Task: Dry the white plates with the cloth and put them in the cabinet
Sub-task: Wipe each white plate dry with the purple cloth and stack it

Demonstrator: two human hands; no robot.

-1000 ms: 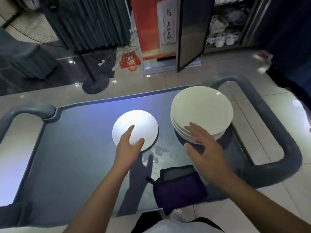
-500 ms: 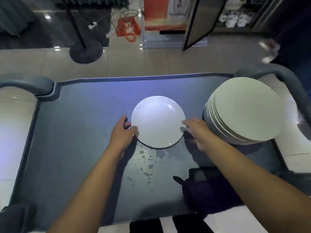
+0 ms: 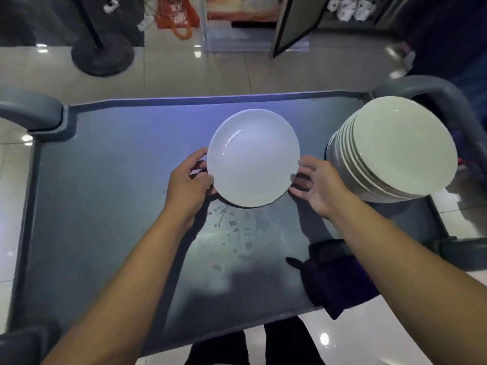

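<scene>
Head view, both hands' fingers (left hand (image 3: 188, 184), right hand (image 3: 320, 187)) gripping white plate (image 3: 253, 158), plate stack (image 3: 395, 151) on cart (image 3: 105, 180)

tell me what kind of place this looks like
Probably a restaurant or banquet hall's service area: a grey service cart carries a tall stack of white plates, and an open cabinet behind holds white crockery.

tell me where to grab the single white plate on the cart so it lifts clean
Take the single plate by its rim, at opposite edges, one from the left and one from the right. It lies flat and shallow on the cart, so only the thin edge offers a hold; fingers likely need to slip under. The left hand and right hand already sit at those edges, clear of the stack.
</scene>
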